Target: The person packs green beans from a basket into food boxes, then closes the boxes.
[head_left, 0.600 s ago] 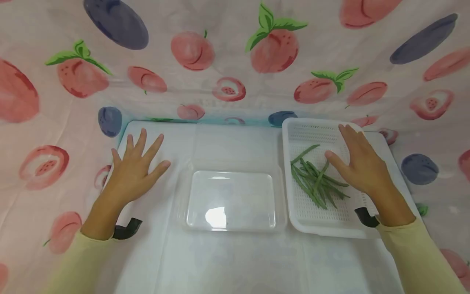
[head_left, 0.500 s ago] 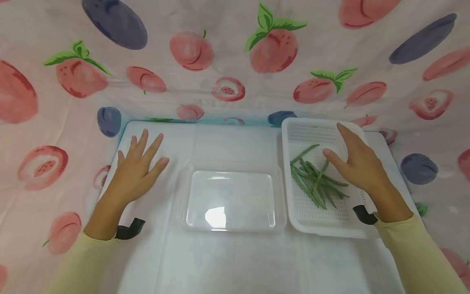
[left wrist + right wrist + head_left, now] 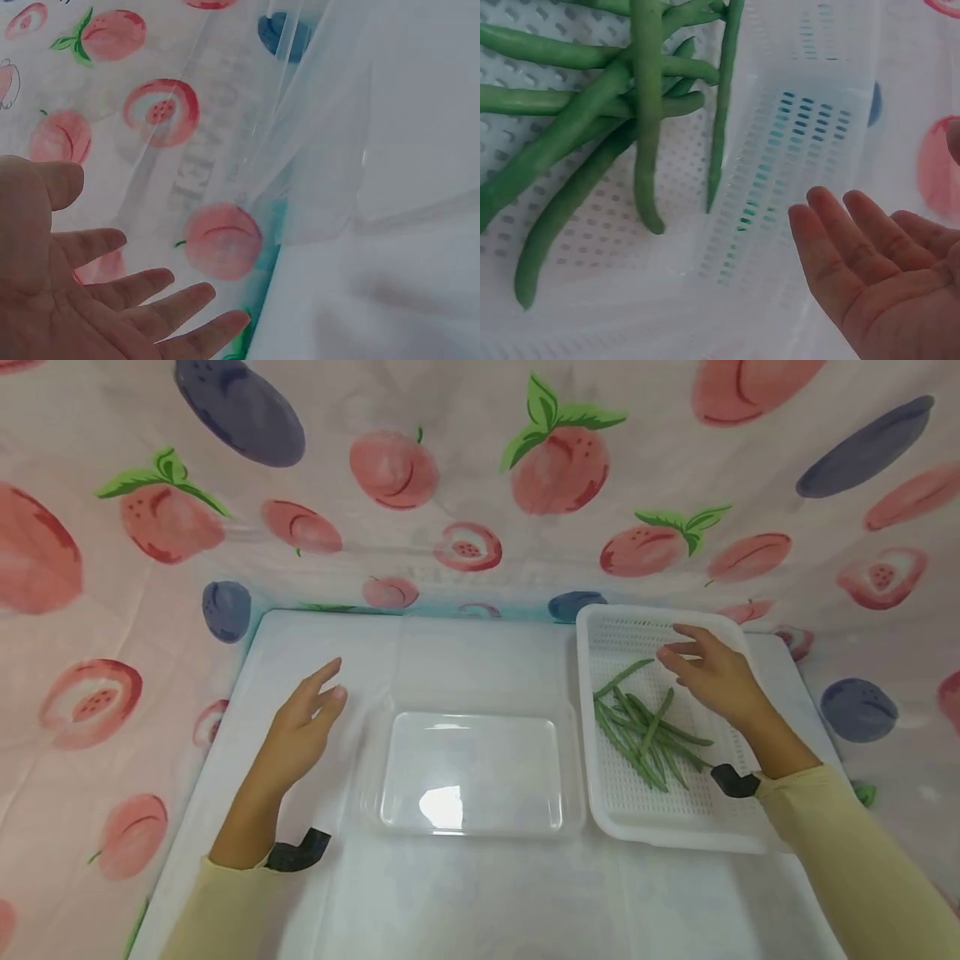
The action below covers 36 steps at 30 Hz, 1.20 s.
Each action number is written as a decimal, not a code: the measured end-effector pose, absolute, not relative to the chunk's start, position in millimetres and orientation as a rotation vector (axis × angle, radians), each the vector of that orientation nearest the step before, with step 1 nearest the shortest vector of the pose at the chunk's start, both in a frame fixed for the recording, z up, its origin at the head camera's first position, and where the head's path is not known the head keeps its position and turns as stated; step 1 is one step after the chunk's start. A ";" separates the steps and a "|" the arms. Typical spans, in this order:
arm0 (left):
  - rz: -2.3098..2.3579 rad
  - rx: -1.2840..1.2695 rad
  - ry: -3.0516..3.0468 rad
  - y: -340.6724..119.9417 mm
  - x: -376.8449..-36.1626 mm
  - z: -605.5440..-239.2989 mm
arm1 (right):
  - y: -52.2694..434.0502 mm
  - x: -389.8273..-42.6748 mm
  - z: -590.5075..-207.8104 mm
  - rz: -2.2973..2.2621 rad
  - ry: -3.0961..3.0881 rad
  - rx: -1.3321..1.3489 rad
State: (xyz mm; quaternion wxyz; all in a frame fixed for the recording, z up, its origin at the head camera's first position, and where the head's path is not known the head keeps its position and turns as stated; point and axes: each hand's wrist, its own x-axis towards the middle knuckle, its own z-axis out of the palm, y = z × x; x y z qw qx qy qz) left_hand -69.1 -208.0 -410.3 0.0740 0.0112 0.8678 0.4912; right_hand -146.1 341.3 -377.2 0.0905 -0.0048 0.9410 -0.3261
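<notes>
Several green beans (image 3: 648, 735) lie in a loose pile in a white perforated basket (image 3: 615, 827) at the right of the head view. Over the basket's far right part hovers my right hand (image 3: 716, 681), its fingers relaxed and slightly bent with nothing in them. The right wrist view shows the green beans (image 3: 592, 142) apart from the fingertips (image 3: 819, 199). A clear plastic container (image 3: 472, 768) sits in the middle of the table. To its left is my left hand (image 3: 300, 731), held in the air with loose fingers and holding nothing. The left wrist view shows its fingers (image 3: 150, 289) spread.
The table (image 3: 480, 893) has a white cover. A curtain or sheet (image 3: 465, 460) printed with peaches and dark fruit rises behind it and along both sides. The clear container stands close beside the basket's left wall.
Both hands have turned from spread, palm-down poses to more sideways ones, with fingers more bent. The left hand has moved right, towards the clear container. Green beans, basket and container stay put.
</notes>
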 end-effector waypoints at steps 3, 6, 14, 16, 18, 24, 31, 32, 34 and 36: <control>1.570 -0.015 2.490 -201.7 -67.3 -417.4 | 344.2 -151.4 -384.8 -1.095 2.673 0.060; 1.666 -0.058 2.400 -195.6 -67.6 -427.5 | 348.4 -155.8 -392.6 -1.200 2.541 0.126; 1.759 -0.142 2.267 -184.1 -64.9 -451.2 | 354.4 -163.9 -410.0 -1.452 2.301 0.267; 1.754 -0.135 2.256 -182.5 -64.0 -456.7 | 353.4 -165.7 -414.6 -1.490 2.260 0.300; 1.755 -0.127 2.252 -180.6 -63.2 -460.7 | 351.4 -167.2 -418.9 -1.517 2.222 0.326; 1.769 -0.130 2.238 -175.4 -62.4 -471.5 | 342.4 -170.7 -430.3 -1.548 2.157 0.402; 1.852 -0.134 2.162 -170.5 -63.2 -483.0 | 330.1 -172.0 -439.5 -1.535 2.168 0.491; 1.865 -0.126 2.158 -170.2 -63.5 -484.5 | 328.9 -172.1 -440.6 -1.527 2.180 0.498; 1.876 -0.114 2.160 -169.7 -63.9 -487.7 | 327.3 -172.7 -442.7 -1.512 2.199 0.511; 1.894 -0.106 2.162 -169.4 -64.4 -491.1 | 326.8 -173.5 -445.2 -1.505 2.204 0.513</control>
